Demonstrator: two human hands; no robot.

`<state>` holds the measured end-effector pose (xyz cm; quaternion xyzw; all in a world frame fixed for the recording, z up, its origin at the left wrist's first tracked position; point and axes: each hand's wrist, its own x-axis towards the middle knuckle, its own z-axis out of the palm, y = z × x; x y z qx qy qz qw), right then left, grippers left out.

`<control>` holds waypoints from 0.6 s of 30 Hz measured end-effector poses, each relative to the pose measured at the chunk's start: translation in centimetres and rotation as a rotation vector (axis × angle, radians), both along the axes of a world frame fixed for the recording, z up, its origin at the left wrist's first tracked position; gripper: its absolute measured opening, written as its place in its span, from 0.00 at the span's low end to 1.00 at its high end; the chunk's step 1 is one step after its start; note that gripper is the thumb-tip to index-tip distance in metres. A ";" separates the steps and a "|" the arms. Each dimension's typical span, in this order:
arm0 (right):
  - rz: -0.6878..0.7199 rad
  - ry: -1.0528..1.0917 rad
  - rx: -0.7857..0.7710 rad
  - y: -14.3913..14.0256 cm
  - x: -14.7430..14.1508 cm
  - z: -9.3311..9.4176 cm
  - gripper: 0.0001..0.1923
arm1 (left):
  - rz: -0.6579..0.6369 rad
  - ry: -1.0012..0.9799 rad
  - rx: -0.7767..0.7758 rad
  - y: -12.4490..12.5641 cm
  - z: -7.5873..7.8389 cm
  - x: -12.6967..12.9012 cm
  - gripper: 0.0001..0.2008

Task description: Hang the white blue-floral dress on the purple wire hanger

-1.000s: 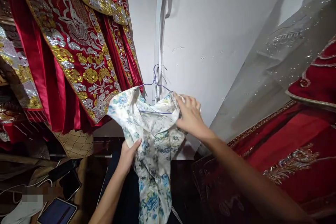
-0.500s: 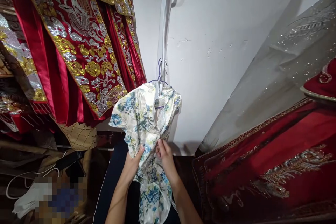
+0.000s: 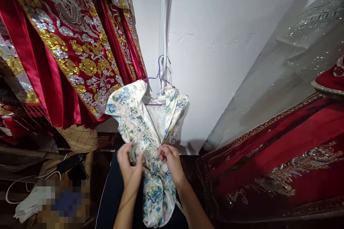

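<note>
A white floral dress (image 3: 134, 118) with blue and yellow-green flowers hangs on a purple wire hanger (image 3: 159, 68) in front of me. Its neckline gapes in a V, and the fabric gathers at the waist. My right hand (image 3: 169, 155) is closed, pinching the front of the dress at the bottom of the V. Beside the left side of the waist is my left hand (image 3: 130, 164), its thumb and fingers spread apart. The lower part of the dress hangs between my forearms.
A red gown with gold and silver embroidery (image 3: 88, 53) hangs at the left. A white strap (image 3: 165, 18) runs down the pale wall (image 3: 215, 68). To the right are a sheer sparkling fabric (image 3: 258, 89) and a dark red garment (image 3: 285, 157). A white cable (image 3: 16, 182) lies lower left.
My left hand has let go of the dress and spread its fingers, shifting slightly left. The neckline has opened wider, and more of the hanger shows. My right hand keeps its pinch.
</note>
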<state>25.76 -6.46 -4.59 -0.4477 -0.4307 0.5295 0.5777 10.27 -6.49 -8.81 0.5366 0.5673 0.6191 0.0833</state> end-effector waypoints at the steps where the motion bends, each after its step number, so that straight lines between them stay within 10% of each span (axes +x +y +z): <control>1: 0.047 -0.022 0.012 -0.3 -0.4 0.4 0.16 | -0.126 0.049 -0.017 -0.2 0.2 0.9 0.20; 7: 0.219 -0.078 0.004 1.1 -0.2 4.7 0.16 | -0.473 -0.112 -0.201 -0.3 1.2 4.0 0.10; 14: 0.095 0.099 0.203 11.1 3.0 16.8 0.13 | -0.504 -0.016 -0.319 0.4 -1.5 3.7 0.12; 18: 0.108 0.079 0.305 11.9 1.8 17.9 0.13 | -0.630 0.088 -0.329 1.8 0.7 2.9 0.13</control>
